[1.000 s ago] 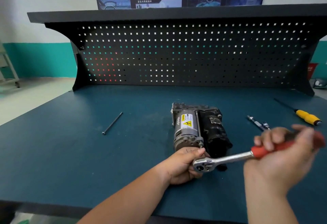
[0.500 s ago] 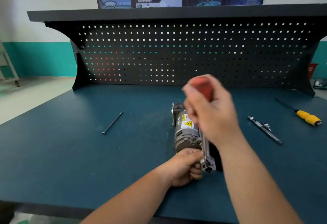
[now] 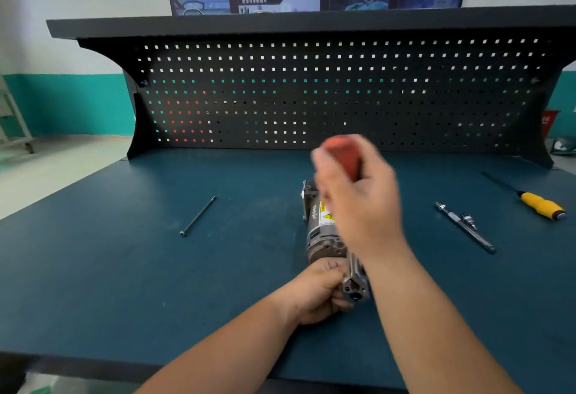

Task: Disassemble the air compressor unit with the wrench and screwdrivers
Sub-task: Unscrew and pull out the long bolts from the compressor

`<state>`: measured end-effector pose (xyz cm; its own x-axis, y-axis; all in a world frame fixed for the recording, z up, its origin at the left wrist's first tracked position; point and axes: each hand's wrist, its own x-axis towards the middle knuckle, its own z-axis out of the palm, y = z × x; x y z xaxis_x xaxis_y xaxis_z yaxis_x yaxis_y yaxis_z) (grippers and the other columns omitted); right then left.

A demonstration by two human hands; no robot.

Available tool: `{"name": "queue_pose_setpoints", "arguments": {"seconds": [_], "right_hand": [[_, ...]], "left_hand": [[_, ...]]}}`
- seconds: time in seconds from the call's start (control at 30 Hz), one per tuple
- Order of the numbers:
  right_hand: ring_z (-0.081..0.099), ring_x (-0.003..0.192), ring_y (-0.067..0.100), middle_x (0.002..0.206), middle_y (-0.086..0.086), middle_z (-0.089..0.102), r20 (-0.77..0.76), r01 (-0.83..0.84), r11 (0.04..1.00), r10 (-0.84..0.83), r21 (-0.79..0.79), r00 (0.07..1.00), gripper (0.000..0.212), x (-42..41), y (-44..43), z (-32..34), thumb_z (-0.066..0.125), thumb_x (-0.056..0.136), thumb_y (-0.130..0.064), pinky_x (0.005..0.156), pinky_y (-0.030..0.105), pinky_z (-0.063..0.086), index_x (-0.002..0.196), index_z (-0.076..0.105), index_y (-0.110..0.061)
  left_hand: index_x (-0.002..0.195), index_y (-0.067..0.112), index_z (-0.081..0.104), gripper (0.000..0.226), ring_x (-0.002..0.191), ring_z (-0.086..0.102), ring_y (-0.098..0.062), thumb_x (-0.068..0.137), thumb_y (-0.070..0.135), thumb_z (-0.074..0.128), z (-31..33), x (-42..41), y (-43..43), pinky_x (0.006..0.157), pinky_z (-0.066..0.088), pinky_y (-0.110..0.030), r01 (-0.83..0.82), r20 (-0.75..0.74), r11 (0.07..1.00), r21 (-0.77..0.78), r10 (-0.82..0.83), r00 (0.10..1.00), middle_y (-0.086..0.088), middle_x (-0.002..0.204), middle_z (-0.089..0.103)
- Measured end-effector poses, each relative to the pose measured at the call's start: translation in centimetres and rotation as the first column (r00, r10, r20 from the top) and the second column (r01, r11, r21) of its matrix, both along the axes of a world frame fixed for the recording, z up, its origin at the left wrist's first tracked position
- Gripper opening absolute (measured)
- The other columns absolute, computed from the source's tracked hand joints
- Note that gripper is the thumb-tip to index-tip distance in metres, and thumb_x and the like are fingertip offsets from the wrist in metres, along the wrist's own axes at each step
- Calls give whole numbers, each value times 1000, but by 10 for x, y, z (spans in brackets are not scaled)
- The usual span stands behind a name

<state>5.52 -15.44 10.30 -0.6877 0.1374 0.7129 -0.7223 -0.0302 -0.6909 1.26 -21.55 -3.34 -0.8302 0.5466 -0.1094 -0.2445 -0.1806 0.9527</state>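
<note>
The air compressor unit [image 3: 319, 231], grey metal with a yellow warning label, lies in the middle of the blue bench, largely hidden behind my right arm. My right hand [image 3: 358, 197] grips the red handle of the ratchet wrench [image 3: 355, 284], which stands nearly upright and is blurred. The wrench's steel head sits at the compressor's near end. My left hand [image 3: 318, 294] is curled around that near end, right beside the wrench head, its fingers touching it.
A long black bolt [image 3: 198, 216] lies on the bench to the left. To the right lie a steel extension bar [image 3: 464, 227] and a yellow-handled screwdriver [image 3: 540, 205]. A black pegboard [image 3: 311, 94] with a shelf closes off the back of the bench.
My right hand swung the wrench handle from pointing right to nearly upright over the compressor. The left hand stayed at the wrench head.
</note>
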Motion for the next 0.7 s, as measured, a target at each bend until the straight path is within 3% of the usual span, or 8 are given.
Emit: {"name": "queue_pose_setpoints", "arguments": {"seconds": [0.1,0.23,0.33,0.4,0.47,0.57,0.7], "right_hand": [[38,39,5,48,-10,47,3,-3,932,5,-362,1000,5,5,33,-2,55,85,-22,39,15,31,81,54,-22],[33,39,4,47,-11,42,61,118,728,-104,-675,993,19,9,74,-24,40,98,-25,42,17,29,80,45,-22],[31,41,5,49,-12,39,203,228,524,-106,-821,973,24,13,91,-46,36,100,-33,45,18,28,78,43,-25],[31,42,5,50,-12,39,224,250,454,-111,-855,968,25,15,93,-56,35,100,-35,46,18,28,78,43,-26],[31,41,5,49,-12,39,184,234,487,-149,-842,972,25,17,89,-54,34,100,-32,45,18,29,78,42,-25],[32,38,6,47,-12,41,48,163,671,-187,-724,981,19,19,74,-39,35,98,-24,43,16,29,81,43,-22],[34,35,6,46,-10,44,-71,-8,904,-25,-427,997,10,16,47,-12,49,88,-24,40,15,28,82,47,-17]], "left_hand": [[67,11,46,22,48,16,-6,86,22,51,10,7,2,37,22,-10,6,2,993,118,-6,1000,-1,60,26],[65,12,50,23,42,25,0,83,26,50,13,10,2,38,25,-8,57,-47,987,153,-50,998,3,52,33],[51,19,58,43,39,28,4,92,23,49,11,9,2,39,27,-7,84,-80,987,138,-74,994,12,46,37],[50,20,57,41,40,29,3,89,22,46,11,8,2,40,28,-8,84,-90,985,150,-71,993,12,46,37],[52,19,56,33,39,27,2,85,22,51,10,7,1,39,26,-9,67,-72,984,168,-55,996,9,46,37],[62,10,52,20,36,27,0,79,20,55,10,7,0,37,24,-11,50,-38,986,158,-45,998,6,44,38],[60,12,46,24,35,24,-1,78,21,58,10,7,0,36,23,-10,45,-10,991,124,-44,999,6,43,36]]}}
